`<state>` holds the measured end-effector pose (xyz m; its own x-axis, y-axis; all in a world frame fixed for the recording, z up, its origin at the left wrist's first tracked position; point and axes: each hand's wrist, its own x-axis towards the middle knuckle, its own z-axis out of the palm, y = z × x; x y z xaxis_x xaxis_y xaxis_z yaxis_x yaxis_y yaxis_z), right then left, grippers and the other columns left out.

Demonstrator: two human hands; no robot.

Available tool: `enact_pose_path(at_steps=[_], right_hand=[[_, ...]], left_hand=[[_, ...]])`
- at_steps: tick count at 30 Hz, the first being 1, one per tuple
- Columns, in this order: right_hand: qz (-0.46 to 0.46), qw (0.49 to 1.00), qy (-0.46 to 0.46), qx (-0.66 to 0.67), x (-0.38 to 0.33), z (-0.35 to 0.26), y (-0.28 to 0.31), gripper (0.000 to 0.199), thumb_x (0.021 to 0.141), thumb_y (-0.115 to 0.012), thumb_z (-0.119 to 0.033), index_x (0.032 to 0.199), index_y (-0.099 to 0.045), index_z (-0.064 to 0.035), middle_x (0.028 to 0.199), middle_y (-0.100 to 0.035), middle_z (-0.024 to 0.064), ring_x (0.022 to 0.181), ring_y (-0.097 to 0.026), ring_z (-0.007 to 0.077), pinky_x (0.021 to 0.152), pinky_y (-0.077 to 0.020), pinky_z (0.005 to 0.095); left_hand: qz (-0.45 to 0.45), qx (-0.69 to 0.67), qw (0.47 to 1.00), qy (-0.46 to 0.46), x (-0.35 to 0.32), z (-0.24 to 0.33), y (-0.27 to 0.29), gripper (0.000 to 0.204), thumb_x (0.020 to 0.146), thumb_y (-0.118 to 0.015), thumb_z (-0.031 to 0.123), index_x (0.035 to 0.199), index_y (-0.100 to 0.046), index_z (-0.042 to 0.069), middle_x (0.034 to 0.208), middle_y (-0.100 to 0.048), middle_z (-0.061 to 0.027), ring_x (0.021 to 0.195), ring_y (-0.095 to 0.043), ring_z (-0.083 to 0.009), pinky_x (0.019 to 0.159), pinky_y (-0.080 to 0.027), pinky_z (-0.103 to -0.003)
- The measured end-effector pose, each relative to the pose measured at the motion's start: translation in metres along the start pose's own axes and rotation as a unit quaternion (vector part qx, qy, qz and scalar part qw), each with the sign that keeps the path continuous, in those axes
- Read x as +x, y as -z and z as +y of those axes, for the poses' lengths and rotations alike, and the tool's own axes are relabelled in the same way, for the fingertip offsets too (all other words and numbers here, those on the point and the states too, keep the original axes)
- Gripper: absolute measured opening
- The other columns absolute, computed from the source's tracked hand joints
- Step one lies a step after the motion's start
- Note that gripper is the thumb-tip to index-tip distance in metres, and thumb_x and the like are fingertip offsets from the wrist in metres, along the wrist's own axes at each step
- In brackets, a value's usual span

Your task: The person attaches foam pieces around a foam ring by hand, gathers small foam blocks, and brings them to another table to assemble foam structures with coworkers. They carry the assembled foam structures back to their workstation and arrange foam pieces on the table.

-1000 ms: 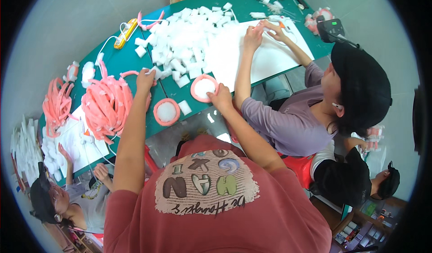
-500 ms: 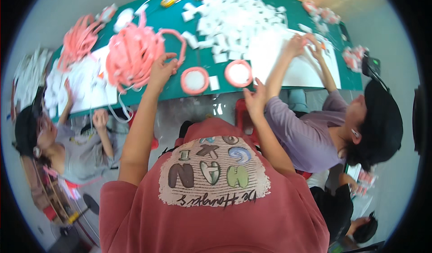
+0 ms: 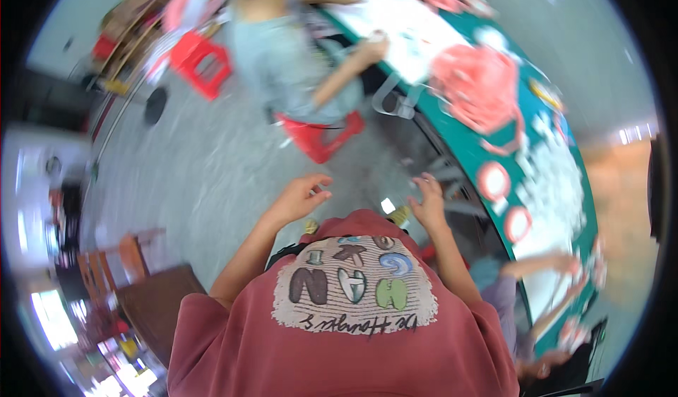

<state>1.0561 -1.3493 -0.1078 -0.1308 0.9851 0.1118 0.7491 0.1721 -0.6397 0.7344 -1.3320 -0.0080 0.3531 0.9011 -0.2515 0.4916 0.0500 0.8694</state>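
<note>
My left hand [image 3: 302, 196] hangs in the air above the grey floor, fingers loosely curled and apart, holding nothing. My right hand [image 3: 428, 201] is raised beside the edge of the green table [image 3: 544, 158], fingers spread, empty. Both hands are off the table. Two round pink-rimmed discs [image 3: 494, 181] [image 3: 518, 224] lie on the table nearest my right hand. A heap of pink cord [image 3: 480, 86] rests further along it. The picture is blurred by motion.
A seated person in a grey top [image 3: 282, 58] on a red stool [image 3: 321, 134] works at the table's far end. Another red stool [image 3: 201, 62] stands behind. A second person's arm [image 3: 551, 263] reaches onto the table at my right. White foam pieces [image 3: 565, 178] cover the tabletop.
Both my hands have come off the table and the pink-rimmed discs. My view has swung left, so the table now runs along the right and the floor fills the middle.
</note>
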Motion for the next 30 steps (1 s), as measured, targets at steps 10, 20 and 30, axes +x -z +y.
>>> enact_pose_path(at_steps=[10,20,30], right_hand=[[-0.150,0.951,0.268,0.044,0.095,-0.253,-0.183,0.024,0.064,-0.070,-0.019,0.085,-0.063,-0.0079,0.096,-0.057,0.0158,0.093,-0.052,0.0336,0.081,-0.0413,0.0427],[-0.323,0.816,0.467,0.107,0.119,-0.372,-0.348,0.030,0.069,-0.066,-0.030,0.089,-0.063,-0.0072,0.088,-0.061,0.0152,0.082,-0.058,0.0317,0.075,-0.0451,0.0409],[-0.584,0.719,0.319,-0.199,0.306,-0.459,-0.444,0.034,0.068,-0.067,-0.028,0.094,-0.062,-0.0062,0.094,-0.062,0.0165,0.088,-0.058,0.0335,0.074,-0.0460,0.0417]], left_hand=[[0.328,0.012,0.935,0.132,-0.269,-0.123,0.140,0.027,0.079,-0.062,0.015,0.103,-0.058,0.002,0.099,-0.060,-0.0116,0.074,-0.059,-0.0194,0.063,-0.048,-0.029],[0.407,-0.025,0.880,0.242,-0.331,-0.189,0.207,0.026,0.078,-0.063,0.015,0.101,-0.061,0.005,0.096,-0.062,-0.0131,0.082,-0.059,-0.0235,0.069,-0.046,-0.032],[0.382,0.045,0.903,0.188,-0.234,-0.248,0.401,0.032,0.075,-0.064,0.010,0.106,-0.057,0.004,0.101,-0.059,-0.0143,0.082,-0.056,-0.0261,0.072,-0.046,-0.033]])
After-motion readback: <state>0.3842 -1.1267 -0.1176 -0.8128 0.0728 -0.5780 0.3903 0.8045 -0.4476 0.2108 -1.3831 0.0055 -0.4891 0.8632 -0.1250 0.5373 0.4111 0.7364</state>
